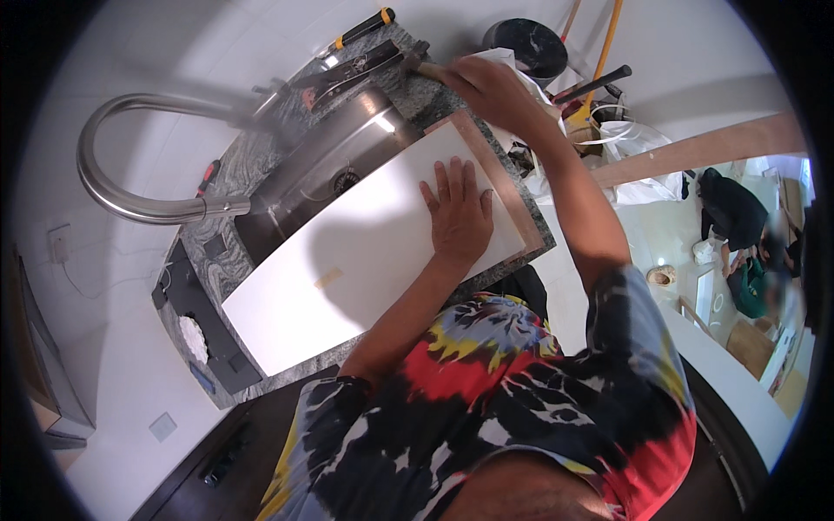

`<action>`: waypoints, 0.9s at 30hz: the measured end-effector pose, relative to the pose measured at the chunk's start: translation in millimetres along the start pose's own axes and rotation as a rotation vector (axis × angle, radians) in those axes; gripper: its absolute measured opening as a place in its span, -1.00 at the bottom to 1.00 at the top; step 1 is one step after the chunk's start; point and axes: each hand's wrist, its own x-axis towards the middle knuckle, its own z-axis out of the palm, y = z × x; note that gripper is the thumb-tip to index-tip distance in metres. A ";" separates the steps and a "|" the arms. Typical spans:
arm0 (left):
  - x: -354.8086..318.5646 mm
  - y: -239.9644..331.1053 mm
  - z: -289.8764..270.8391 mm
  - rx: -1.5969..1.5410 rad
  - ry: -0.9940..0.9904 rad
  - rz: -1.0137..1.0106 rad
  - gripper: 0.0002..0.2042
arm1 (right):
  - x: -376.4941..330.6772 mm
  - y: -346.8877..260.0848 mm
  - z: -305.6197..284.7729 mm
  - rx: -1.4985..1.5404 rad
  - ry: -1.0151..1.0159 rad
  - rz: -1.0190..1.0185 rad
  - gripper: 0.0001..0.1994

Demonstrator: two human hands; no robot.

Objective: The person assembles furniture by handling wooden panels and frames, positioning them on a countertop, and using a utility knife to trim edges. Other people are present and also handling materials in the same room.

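My left hand (458, 213) lies flat on a white panel (347, 260), fingers spread. The panel rests across part of a steel sink (300, 174) in a grey stone countertop (221, 178). Along the panel's right end runs a brown wooden strip (497, 182). Beyond the panel, my right hand (488, 87) is closed around the wooden handle of a hammer (427, 69). The hammer's dark head is over the counter's far corner, beside a dark tool with a long body (352, 74); whether they touch I cannot tell.
A curved steel faucet (95, 165) arches at left. A screwdriver (208, 176) and a yellow-black handled tool (365, 28) lie on the counter. A black bucket (526, 48) and white bags (643, 165) stand beyond. A wooden board (704, 154) juts in from the right; people (734, 204) crouch there.
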 end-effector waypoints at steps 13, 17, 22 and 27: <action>-1.5 0.2 -2.2 -0.059 -0.086 -0.100 -0.48 | 218.6 89.6 161.5 -0.483 -0.347 -0.147 -0.81; -3.3 2.2 0.8 -0.040 0.011 -0.075 -0.48 | 196.1 68.3 121.8 -0.429 -0.218 -0.336 -0.84; -1.0 5.3 9.4 -0.022 0.050 -0.042 -0.51 | 93.8 49.4 46.6 -0.225 -0.015 -0.206 -0.77; -3.0 -3.9 13.2 0.009 0.122 -0.102 -0.50 | -73.9 -5.2 -2.9 0.346 -0.058 0.547 -0.69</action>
